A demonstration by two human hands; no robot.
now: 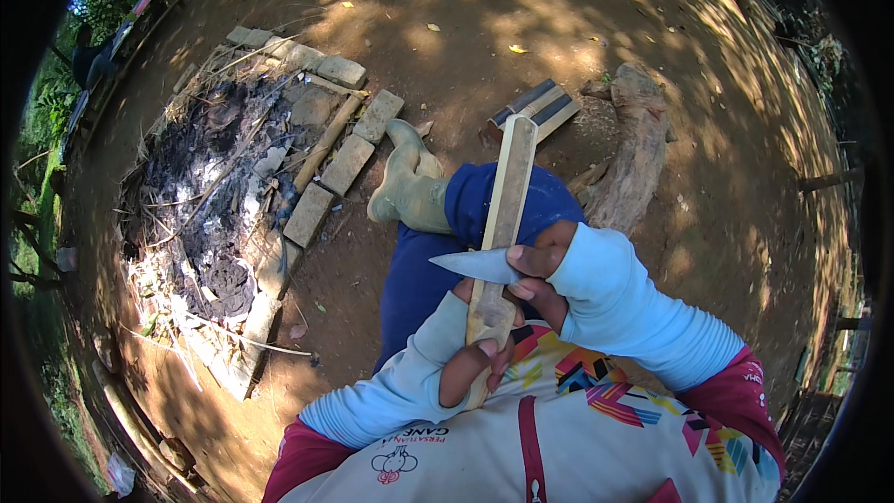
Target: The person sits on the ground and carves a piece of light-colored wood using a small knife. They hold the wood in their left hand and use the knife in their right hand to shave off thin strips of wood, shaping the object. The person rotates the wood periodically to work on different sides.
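A long flat strip of wood [508, 191] with a pale edge points away from my body, tilted slightly to the right. My left hand [470, 368] wraps round its near end, close to my jacket. In my right hand [538, 284] is a knife [473, 265], pinched between thumb and fingers. Its short grey pointed blade lies across the strip, tip toward the left. The fingers cover the knife's handle. Beneath the strip are my legs in blue trousers [410, 284] and an olive rubber boot [410, 191].
To the left is a patch of ash and charred bits [219, 186], edged by bricks [346, 164]. A thick log [638, 154] lies at the right. Ahead, a small dark-striped wooden block [540, 110] sits on the brown dirt ground [438, 47]. A pole [130, 424] lies at lower left.
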